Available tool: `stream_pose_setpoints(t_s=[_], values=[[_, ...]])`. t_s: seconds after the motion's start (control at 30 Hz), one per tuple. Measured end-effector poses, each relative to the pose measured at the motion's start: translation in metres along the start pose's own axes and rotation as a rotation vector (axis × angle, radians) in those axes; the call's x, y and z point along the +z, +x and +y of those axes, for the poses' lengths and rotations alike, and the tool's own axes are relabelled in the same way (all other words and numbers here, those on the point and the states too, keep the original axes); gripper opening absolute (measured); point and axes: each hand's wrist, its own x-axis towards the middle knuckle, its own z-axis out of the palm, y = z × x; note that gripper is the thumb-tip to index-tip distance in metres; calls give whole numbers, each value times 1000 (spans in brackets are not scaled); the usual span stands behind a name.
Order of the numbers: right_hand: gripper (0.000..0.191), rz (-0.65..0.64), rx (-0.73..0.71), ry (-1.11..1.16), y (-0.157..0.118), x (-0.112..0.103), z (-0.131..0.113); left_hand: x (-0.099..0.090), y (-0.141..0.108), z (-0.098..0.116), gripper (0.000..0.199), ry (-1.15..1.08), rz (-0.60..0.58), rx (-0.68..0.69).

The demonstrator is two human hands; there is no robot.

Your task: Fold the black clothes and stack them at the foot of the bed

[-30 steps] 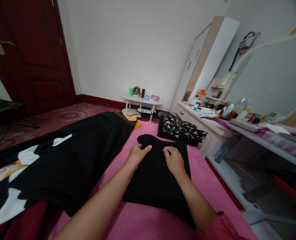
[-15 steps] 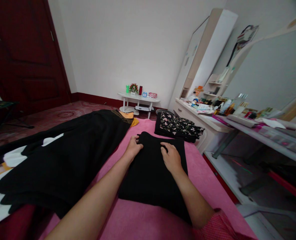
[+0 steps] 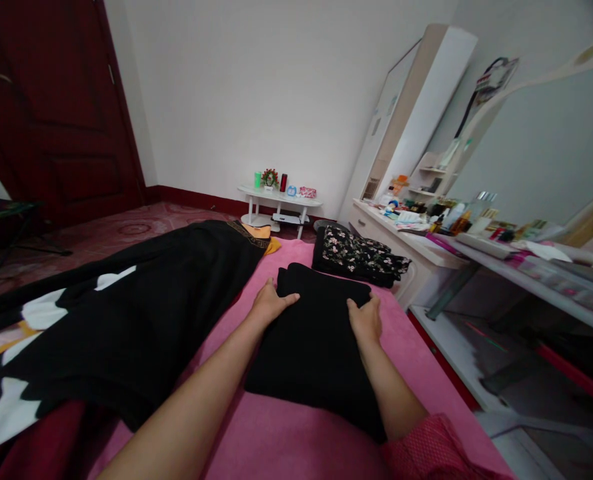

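A folded black garment (image 3: 316,347) lies flat on a pink bed cover (image 3: 296,433) in front of me. At its far left edge my left hand (image 3: 271,303) grips it, thumb on top and fingers over the side. My right hand (image 3: 366,321) holds the opposite edge the same way, with the fingertips partly hidden under the cloth. Just beyond it sits a folded black floral garment (image 3: 359,250). To the left, a large black garment (image 3: 166,307) with white patches is spread out.
A low white table (image 3: 281,195) by the far wall bears a green cup (image 3: 257,179), a flower pot and other small items. On the right, a white dresser (image 3: 393,233) is crowded with bottles. A dark red door (image 3: 51,107) stands at left, near a folding stool (image 3: 11,213).
My right hand has moved right, from the top of the folded black garment to its right edge. My left thumb now lies further over the left edge.
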Motion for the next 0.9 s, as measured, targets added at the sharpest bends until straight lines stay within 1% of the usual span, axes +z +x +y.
stream_pose_setpoints(t_s=[0.07, 0.1, 0.13, 0.17, 0.23, 0.27, 0.33, 0.37, 0.4, 0.43, 0.47, 0.53, 0.57, 0.6, 0.63, 0.67, 0.7, 0.73, 0.77, 0.8, 0.83, 0.87, 0.9], values=[[82, -8, 60, 41, 3, 1, 1, 1, -4, 3, 101, -63, -18, -41], [83, -7, 74, 62, 4, 1, 0, 1, -7, 6, 98, -96, -33, -61], [80, -14, 84, 95, 4, 1, 0, 1, -10, 9, 91, -133, -51, -73], [74, -32, 93, 137, 3, 1, -1, 1, -14, 12, 81, -168, -74, -74], [53, -106, 110, 238, 0, -2, -4, 1, -20, 21, 64, -237, -117, -65], [42, -157, 120, 291, -1, -5, -7, 0, -24, 28, 62, -270, -129, -61], [28, -251, 136, 379, -5, -17, -17, -5, -31, 45, 72, -349, -142, -38], [27, -273, 133, 429, -6, -27, -25, -10, -36, 56, 80, -400, -151, 7], [30, -269, 109, 500, -6, -39, -35, -15, -41, 69, 87, -456, -163, 89], [36, -237, 55, 595, -7, -53, -46, -22, -46, 82, 91, -507, -177, 208], [43, -182, -29, 708, -7, -68, -59, -29, -53, 96, 94, -545, -182, 352], [56, -43, -300, 916, -7, -99, -84, -44, -64, 121, 97, -551, -140, 634], [59, 11, -433, 961, -8, -112, -93, -52, -68, 130, 95, -520, -100, 737], [61, 61, -543, 968, -9, -123, -98, -59, -71, 136, 90, -470, -67, 806], [63, 104, -616, 941, -12, -131, -98, -65, -72, 138, 80, -407, -58, 847], [62, 139, -646, 884, -15, -136, -93, -71, -72, 135, 66, -337, -91, 861], [59, 152, -642, 800, -18, -138, -81, -75, -71, 129, 49, -259, -167, 847], [54, 126, -612, 701, -22, -138, -64, -79, -69, 120, 35, -176, -272, 806], [45, 70, -559, 583, -25, -136, -42, -82, -67, 109, 26, -85, -396, 742], [33, -90, -512, 466, -28, -133, -19, -84, -65, 96, 23, 16, -529, 658], [20, -299, -454, 373, -29, -129, 5, -86, -63, 84, 23, 126, -654, 557], [13, -516, -407, 284, -30, -127, 27, -88, -62, 72, 23, 236, -758, 454], [9, -612, -365, 235, -29, -125, 45, -89, -62, 63, 23, 339, -817, 359]])
